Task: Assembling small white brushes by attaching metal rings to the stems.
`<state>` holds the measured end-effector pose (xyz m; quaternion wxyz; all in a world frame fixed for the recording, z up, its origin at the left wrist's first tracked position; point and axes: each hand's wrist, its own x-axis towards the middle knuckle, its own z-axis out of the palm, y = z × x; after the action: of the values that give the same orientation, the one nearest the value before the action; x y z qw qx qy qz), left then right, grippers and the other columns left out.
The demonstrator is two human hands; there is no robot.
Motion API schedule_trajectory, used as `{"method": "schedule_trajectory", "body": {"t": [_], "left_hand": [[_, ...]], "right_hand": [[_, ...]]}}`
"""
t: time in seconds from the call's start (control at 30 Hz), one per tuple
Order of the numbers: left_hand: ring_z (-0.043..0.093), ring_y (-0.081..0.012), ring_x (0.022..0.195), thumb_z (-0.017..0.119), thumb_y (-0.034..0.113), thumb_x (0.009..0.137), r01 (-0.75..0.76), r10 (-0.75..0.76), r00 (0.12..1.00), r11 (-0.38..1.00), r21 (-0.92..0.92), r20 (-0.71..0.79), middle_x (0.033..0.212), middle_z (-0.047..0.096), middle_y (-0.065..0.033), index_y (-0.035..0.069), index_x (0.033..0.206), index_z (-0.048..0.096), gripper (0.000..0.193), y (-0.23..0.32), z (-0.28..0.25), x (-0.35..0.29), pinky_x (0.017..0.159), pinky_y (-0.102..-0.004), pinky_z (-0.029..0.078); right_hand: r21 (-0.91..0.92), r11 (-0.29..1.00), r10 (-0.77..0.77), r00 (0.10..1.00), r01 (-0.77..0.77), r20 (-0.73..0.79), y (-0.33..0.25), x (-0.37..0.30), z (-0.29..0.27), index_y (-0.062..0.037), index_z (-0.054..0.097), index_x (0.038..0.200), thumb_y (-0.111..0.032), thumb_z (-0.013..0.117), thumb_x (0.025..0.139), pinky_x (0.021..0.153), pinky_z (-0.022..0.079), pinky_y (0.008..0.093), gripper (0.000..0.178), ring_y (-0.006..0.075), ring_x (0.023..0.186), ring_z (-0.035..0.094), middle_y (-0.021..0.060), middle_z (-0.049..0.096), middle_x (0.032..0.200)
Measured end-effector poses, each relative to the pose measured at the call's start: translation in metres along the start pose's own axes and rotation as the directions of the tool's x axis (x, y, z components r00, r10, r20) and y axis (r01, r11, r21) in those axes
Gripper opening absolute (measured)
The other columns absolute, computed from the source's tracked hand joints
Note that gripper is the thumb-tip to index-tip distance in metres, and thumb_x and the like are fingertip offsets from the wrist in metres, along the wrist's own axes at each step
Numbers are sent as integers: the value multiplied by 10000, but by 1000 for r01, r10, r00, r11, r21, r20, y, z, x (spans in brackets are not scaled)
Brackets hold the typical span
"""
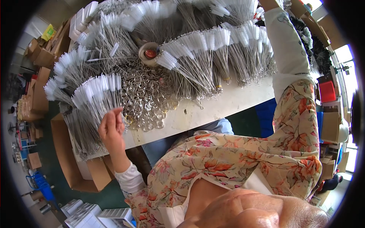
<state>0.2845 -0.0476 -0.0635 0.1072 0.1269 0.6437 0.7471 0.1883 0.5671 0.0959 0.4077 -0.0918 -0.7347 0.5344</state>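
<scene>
My left hand (113,128) is over the table's near left, its fingers curled together. Whatever they may hold is too small or hidden to make out. Beside the fingertips lies a spread heap of metal split rings (146,93). Just left of this hand is a bundle of wire-handled brushes (99,91) with white bristle heads. My right arm stretches far out to the upper right, past a row of more brushes (205,45). Only a bit of my right hand (269,3) shows at the top edge; its fingers are cut off from view.
A round tan container (149,52) with something red-brown inside stands among the brushes. Black-bristled brushes (319,53) are heaped at the far right. An opened cardboard box (66,152) stands at the table's left. The white tabletop (228,100) shows along its near edge.
</scene>
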Motion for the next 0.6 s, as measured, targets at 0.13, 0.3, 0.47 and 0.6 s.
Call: {"method": "schedule_trajectory", "body": {"t": [0.13, 0.3, 0.47, 0.6], "left_hand": [[410, -44, 466, 455, 183, 962, -244, 231, 966, 963, 118, 113, 674, 517, -7, -20, 1095, 587, 277, 27, 60, 11, 405, -178, 329], [555, -84, 557, 562, 38, 888, -520, 494, 843, 850, 87, 211, 740, 580, -47, -20, 1136, 559, 255, 22, 105, 34, 473, -213, 467], [603, -123, 639, 568, -14, 867, -754, 735, 651, 599, 269, 188, 798, 599, -78, -20, 1002, 541, 137, 7, 107, 22, 581, -234, 539], [622, -185, 716, 637, -76, 768, -575, 565, 818, 803, 154, 109, 839, 605, -109, -18, 865, 591, 122, -9, 102, -9, 621, -258, 549]], "right_hand": [[434, 879, 8, 916, -197, 400, -120, -165, 88, -18, 646, 876, -191, 556, 913, 597, 486, 277, 199, 116, 663, 575, 25, 619, 768], [419, 860, -142, 654, -290, 743, -98, -307, 158, -24, 580, 1120, -159, 582, 883, 704, 502, 276, 272, 137, 827, 607, 69, 622, 991], [567, 697, -29, 772, -440, 635, -107, -380, 163, -3, 536, 1187, -205, 568, 908, 907, 417, 286, 346, 140, 1036, 529, 95, 600, 1081], [440, 709, 261, 784, -552, 563, -48, -410, 143, 0, 617, 1068, -265, 484, 952, 862, 460, 312, 318, 171, 949, 596, 104, 631, 1045]]}}
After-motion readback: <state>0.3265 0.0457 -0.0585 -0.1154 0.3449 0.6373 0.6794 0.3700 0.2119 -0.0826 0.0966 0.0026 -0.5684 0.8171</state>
